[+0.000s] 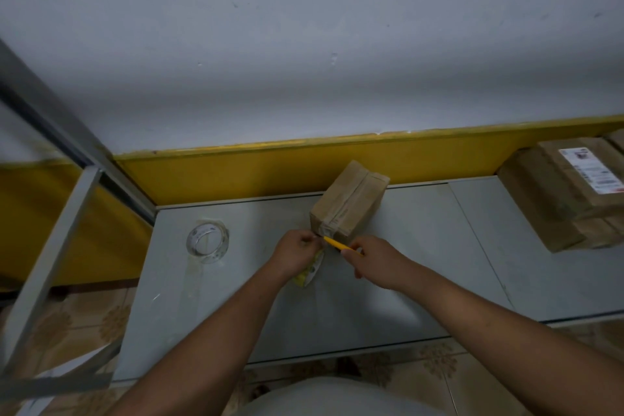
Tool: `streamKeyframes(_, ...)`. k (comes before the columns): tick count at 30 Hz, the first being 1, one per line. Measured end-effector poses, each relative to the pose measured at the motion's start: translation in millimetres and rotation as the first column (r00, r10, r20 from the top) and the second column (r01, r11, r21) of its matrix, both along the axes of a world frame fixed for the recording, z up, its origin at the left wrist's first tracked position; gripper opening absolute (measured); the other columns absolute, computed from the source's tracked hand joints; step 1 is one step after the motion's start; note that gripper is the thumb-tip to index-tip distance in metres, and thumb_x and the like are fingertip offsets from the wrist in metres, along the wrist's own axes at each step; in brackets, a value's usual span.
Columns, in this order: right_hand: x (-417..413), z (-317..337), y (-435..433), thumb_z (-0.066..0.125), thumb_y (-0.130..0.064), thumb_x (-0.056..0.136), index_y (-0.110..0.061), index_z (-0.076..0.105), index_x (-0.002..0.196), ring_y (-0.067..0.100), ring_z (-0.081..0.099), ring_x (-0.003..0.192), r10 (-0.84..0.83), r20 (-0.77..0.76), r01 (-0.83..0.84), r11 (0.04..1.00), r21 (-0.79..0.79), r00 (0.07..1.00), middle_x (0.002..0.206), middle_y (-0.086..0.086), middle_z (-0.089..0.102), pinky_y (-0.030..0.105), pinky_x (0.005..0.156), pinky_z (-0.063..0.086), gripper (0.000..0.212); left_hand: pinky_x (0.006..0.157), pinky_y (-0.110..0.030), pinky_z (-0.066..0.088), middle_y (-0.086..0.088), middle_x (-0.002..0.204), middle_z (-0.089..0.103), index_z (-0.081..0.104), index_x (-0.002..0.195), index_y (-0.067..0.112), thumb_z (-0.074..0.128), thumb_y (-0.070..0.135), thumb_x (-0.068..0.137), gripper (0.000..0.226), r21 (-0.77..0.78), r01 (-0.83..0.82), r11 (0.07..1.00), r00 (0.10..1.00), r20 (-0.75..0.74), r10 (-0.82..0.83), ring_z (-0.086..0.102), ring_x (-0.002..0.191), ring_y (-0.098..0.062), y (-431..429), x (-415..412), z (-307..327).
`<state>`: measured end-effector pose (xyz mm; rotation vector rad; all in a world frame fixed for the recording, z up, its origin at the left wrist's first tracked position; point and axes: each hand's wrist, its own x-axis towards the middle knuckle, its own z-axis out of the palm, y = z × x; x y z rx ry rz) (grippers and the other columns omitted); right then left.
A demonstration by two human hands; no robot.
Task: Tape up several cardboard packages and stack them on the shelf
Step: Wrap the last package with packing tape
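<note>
Head view. My right hand [369, 258] is curled round a yellow cutter [337, 244], fingers and thumb closed on its handle. The tip points left at the near lower corner of the cardboard box [349, 203]. My left hand [297, 253] is closed in a pinch on a pale strip [319, 237] at that same corner, and cutter tip and pinch nearly meet. A yellow-and-white scrap [309, 272] shows just under the left hand; held or lying, I cannot tell.

The box stands on the grey shelf surface [388, 307], turned at an angle, with a tape band along its top seam. Its far end is close to the back edge and the yellow wall band [236, 176].

A clear tape roll [207, 241] lies flat to the left, well apart from the box, near the shelf's left edge. Stacked packages [567, 199] sit far right, well apart. Grey surface shows between box and stack, and from my hands to the front edge. A metal frame post [50, 246] slants outside the left edge.
</note>
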<state>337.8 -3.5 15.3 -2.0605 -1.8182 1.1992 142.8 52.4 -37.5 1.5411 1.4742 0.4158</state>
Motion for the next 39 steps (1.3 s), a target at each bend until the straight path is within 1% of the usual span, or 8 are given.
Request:
streamKeyframes(6, 5.3, 6.9, 3.4, 0.051, -0.048, 0.104, -0.013, 0.068, 0.104, 0.008, 0.052, 0.04, 0.002, 0.022, 0.0, 0.995, -0.096, 1.0, 0.08, 0.004, 0.075, 0.021, 0.036, 0.039, 0.039, 0.066, -0.025, 0.049, -0.005, 0.093, 0.077, 0.08, 0.088, 0.022, 0.063, 0.024, 0.101, 0.021, -0.011, -0.008, 1.0, 1.0, -0.022, 0.008, 0.07, 0.086, -0.017, -1.0, -3.5, -1.2)
streamKeyframes(9, 17.3, 2.6, -6.4, 0.051, -0.047, 0.105, -0.011, 0.069, 0.103, 0.013, 0.059, 0.052, 0.035, 0.042, -0.03, 0.993, -0.11, 0.998, 0.084, 0.006, 0.076, 0.026, 0.046, 0.045, 0.04, 0.065, -0.017, 0.045, 0.004, 0.093, 0.075, 0.078, 0.084, 0.027, 0.064, 0.024, 0.101, 0.022, -0.022, -0.059, 0.998, 0.998, 0.023, 0.059, 0.067, 0.085, -0.008, -1.5, -11.1, -2.0)
streamKeyframes(13, 31.9, -18.3, -19.8, 0.056, -0.049, 0.101, -0.023, 0.064, 0.101, 0.01, 0.062, 0.065, 0.032, 0.029, -0.028, 0.993, -0.116, 0.999, 0.088, 0.0, 0.073, 0.028, 0.058, 0.047, 0.027, 0.078, -0.026, 0.047, -0.001, 0.093, 0.075, 0.075, 0.082, 0.024, 0.067, 0.023, 0.1, 0.019, 0.053, -0.003, 0.999, 1.0, 0.002, 0.003, 0.068, 0.089, -0.013, -2.5, -22.4, -3.2)
streamKeyframes(16, 42.9, -49.6, -33.7, 0.059, -0.049, 0.098, -0.029, 0.06, 0.109, 0.01, 0.061, 0.084, 0.157, 0.198, -0.148, 0.987, -0.056, 0.968, 0.1, -0.006, 0.062, 0.03, 0.068, 0.046, 0.023, 0.096, -0.026, 0.047, -0.006, 0.118, 0.061, 0.076, 0.107, 0.02, 0.07, 0.022, 0.098, 0.01, 0.163, 0.116, 0.98, 0.99, -0.104, -0.1, 0.063, 0.104, -0.017, -5.3, -42.6, -5.0)
streamKeyframes(19, 57.0, -82.2, -46.3, 0.065, -0.039, 0.095, -0.025, 0.059, 0.122, 0.02, 0.058, 0.106, 0.259, 0.337, -0.284, 0.958, 0.028, 0.905, 0.114, 0.0, 0.053, 0.031, 0.079, 0.044, 0.032, 0.096, -0.026, 0.047, -0.002, 0.13, 0.044, 0.072, 0.119, 0.023, 0.072, 0.023, 0.097, 0.022, 0.252, 0.26, 0.932, 0.944, -0.272, -0.19, 0.06, 0.105, -0.016, -14.3, -64.9, -14.7)
streamKeyframes(23, 66.2, -104.8, -53.2, 0.063, -0.04, 0.093, -0.026, 0.063, 0.122, 0.023, 0.055, 0.114, 0.29, 0.442, -0.36, 0.93, 0.079, 0.849, 0.116, 0.003, 0.056, 0.031, 0.086, 0.039, 0.032, 0.092, -0.022, 0.046, 0.001, 0.141, 0.039, 0.072, 0.123, 0.027, 0.074, 0.026, 0.095, 0.028, 0.14, 0.414, 0.899, 0.854, -0.401, -0.331, 0.063, 0.109, -0.021, -33.9, -80.8, -33.7)
streamKeyframes(29, 61.8, -106.6, -51.3, 0.062, -0.051, 0.088, -0.033, 0.055, 0.132, 0.023, 0.045, 0.126, 0.27, 0.523, -0.352, 0.934, 0.062, 0.809, 0.127, -0.001, 0.05, 0.034, 0.095, 0.032, 0.048, 0.095, -0.038, 0.056, -0.002, 0.154, 0.02, 0.06, 0.129, 0.03, 0.061, 0.036, 0.101, 0.029, 0.105, 0.552, 0.827, 0.725, -0.55, -0.414, 0.058, 0.121, -0.029, -53.7, -79.0, -53.5)
streamKeyframes(39, -28.1, -84.2, -22.0, 0.055, -0.042, 0.099, -0.03, 0.064, 0.119, 0.02, 0.053, 0.117, 0.282, 0.285, -0.356, 0.9, 0.251, 0.916, 0.118, -0.003, 0.062, 0.037, 0.097, 0.031, 0.025, 0.1, -0.041, 0.055, -0.007, 0.158, 0.02, 0.05, 0.145, 0.04, 0.055, 0.03, 0.103, 0.043, 0.113, 0.536, 0.837, 0.724, -0.572, -0.386, 0.056, 0.128, -0.035, -59.8, -69.3, -60.1)
